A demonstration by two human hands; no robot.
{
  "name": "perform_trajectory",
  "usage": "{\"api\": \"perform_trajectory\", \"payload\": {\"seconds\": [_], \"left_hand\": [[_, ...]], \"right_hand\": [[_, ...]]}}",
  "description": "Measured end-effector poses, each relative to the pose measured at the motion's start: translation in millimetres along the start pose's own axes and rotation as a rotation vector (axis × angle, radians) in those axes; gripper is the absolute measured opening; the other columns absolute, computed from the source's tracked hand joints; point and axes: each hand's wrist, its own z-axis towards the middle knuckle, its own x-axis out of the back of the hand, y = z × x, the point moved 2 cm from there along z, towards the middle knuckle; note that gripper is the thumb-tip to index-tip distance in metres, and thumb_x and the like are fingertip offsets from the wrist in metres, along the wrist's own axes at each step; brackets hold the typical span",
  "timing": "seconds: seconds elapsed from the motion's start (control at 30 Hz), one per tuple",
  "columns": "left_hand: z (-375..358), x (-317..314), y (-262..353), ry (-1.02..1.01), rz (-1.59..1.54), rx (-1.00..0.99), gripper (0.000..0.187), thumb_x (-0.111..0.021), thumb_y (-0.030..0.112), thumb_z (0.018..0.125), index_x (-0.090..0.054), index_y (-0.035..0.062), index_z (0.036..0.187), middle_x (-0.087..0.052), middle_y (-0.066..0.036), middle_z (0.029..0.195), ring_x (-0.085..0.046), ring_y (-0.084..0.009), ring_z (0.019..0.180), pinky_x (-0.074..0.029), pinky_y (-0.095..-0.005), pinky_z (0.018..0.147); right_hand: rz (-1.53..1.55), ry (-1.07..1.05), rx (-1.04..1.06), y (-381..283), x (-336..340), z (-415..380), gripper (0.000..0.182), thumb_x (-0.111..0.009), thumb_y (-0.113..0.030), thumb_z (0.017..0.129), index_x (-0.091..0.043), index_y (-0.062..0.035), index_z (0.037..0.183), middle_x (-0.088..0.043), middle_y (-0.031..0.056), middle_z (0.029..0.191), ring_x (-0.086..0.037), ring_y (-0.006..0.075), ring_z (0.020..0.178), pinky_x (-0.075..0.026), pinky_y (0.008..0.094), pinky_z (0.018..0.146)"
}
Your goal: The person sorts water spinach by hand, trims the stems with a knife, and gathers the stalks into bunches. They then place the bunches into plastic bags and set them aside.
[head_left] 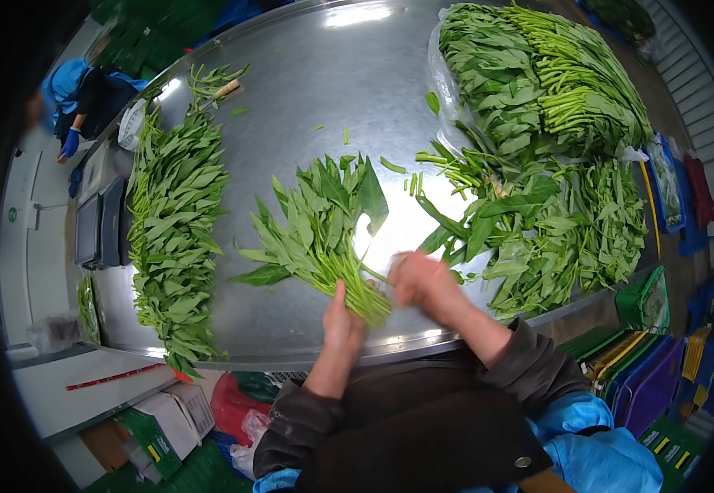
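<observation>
My left hand (344, 322) is closed around the lower stems of a bunch of water spinach (316, 226), its leaves fanning away from me over the metal table. Just right of the stem ends is my right hand (427, 283), blurred by motion, with its fingers curled in. One thin stem of the bunch stretches toward it, but what those fingers hold I cannot make out. Loose water spinach (562, 234) lies in a heap to the right. Short cut stem pieces (413, 184) are scattered beyond my right hand.
A long row of water spinach (178, 222) lines the left of the metal table (291, 90). A wooden-handled tool (227, 89) rests at its far end. Stacked bundles (546, 78) sit on plastic at the back right. Crates (644, 370) stand lower right. Another person (78, 99) works far left.
</observation>
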Motion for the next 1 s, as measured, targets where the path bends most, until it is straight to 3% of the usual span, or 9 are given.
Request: {"api": "perform_trajectory", "payload": {"seconds": [0.03,0.07,0.17,0.27,0.53,0.63,0.8,0.9,1.0], "left_hand": [[3,4,-2,-0.004,0.003,0.001,0.043,-0.045,0.035,0.1,-0.044,0.0023,0.128,-0.058,-0.016,0.116,-0.057,-0.0315,0.106,-0.048,-0.0488,0.091],[5,8,-3,-0.018,-0.013,-0.007,0.042,-0.043,0.034,0.101,-0.044,0.0024,0.128,-0.058,-0.017,0.116,-0.057,-0.0314,0.106,-0.048,-0.0499,0.092],[10,16,-5,-0.075,-0.028,-0.015,0.041,-0.041,0.033,0.102,-0.045,0.0025,0.128,-0.058,-0.016,0.117,-0.057,-0.0309,0.108,-0.047,-0.0506,0.093],[4,5,0,-0.131,-0.045,-0.021,0.04,-0.039,0.033,0.102,-0.046,0.0026,0.128,-0.058,-0.015,0.117,-0.056,-0.0297,0.109,-0.047,-0.0491,0.094],[8,26,4,-0.103,-0.015,0.037,0.032,-0.058,0.026,0.093,-0.055,0.0039,0.116,-0.064,-0.011,0.102,-0.061,-0.0253,0.091,-0.049,-0.0396,0.084],[14,35,2,-0.086,-0.122,0.066,0.034,-0.056,0.025,0.093,-0.055,0.004,0.119,-0.063,-0.013,0.109,-0.06,-0.0254,0.099,-0.047,-0.0402,0.09],[2,22,7,-0.109,-0.063,0.054,0.043,-0.051,0.03,0.096,-0.05,0.0049,0.131,-0.055,-0.013,0.129,-0.052,-0.0281,0.121,-0.038,-0.043,0.106],[-9,6,9,-0.041,-0.052,0.035,0.035,-0.051,0.029,0.097,-0.054,0.0061,0.123,-0.06,-0.006,0.114,-0.057,-0.0217,0.1,-0.045,-0.0376,0.09],[1,25,6,-0.136,-0.042,0.062,0.034,-0.051,0.029,0.096,-0.055,0.0063,0.122,-0.061,-0.006,0.114,-0.057,-0.0211,0.098,-0.045,-0.0365,0.087]], "right_hand": [[0.511,0.343,0.082,0,17,5,0.036,-0.051,-0.031,0.096,-0.058,-0.001,0.113,-0.068,0.0095,0.086,-0.062,0.0128,0.061,-0.049,0.0266,0.056],[0.513,0.345,0.088,-1,23,10,0.036,-0.051,-0.031,0.096,-0.058,-0.001,0.113,-0.068,0.0095,0.086,-0.062,0.0128,0.061,-0.049,0.0266,0.056],[-0.489,0.265,-0.262,-4,12,20,0.043,-0.056,-0.039,0.093,-0.064,0.0006,0.108,-0.069,0.0088,0.09,-0.063,0.0128,0.064,-0.049,0.025,0.053],[-0.961,0.285,0.048,26,-11,39,0.037,-0.067,-0.033,0.084,-0.067,-0.0028,0.105,-0.071,0.0123,0.089,-0.067,0.0172,0.071,-0.052,0.0292,0.069],[-0.577,0.329,0.071,43,-12,34,0.02,-0.062,-0.021,0.085,-0.064,-0.0012,0.091,-0.071,0.0109,0.08,-0.067,0.0171,0.071,-0.051,0.0306,0.068],[-0.906,0.227,0.246,42,-16,28,0.029,-0.059,-0.028,0.088,-0.056,-0.0055,0.107,-0.067,0.0158,0.077,-0.067,0.0302,0.07,-0.052,0.0381,0.065],[-1.037,0.286,0.305,13,-42,18,0.029,-0.057,-0.032,0.089,-0.056,-0.009,0.107,-0.066,0.0167,0.076,-0.065,0.0365,0.071,-0.051,0.0435,0.064],[-1.137,0.274,0.271,19,-37,23,0.028,-0.056,-0.032,0.089,-0.057,-0.009,0.104,-0.066,0.0163,0.074,-0.065,0.0371,0.07,-0.051,0.0449,0.063],[-1.202,0.251,0.17,23,-32,23,0.027,-0.055,-0.032,0.089,-0.056,-0.0084,0.101,-0.065,0.0165,0.072,-0.065,0.0372,0.068,-0.05,0.0457,0.063]]}}
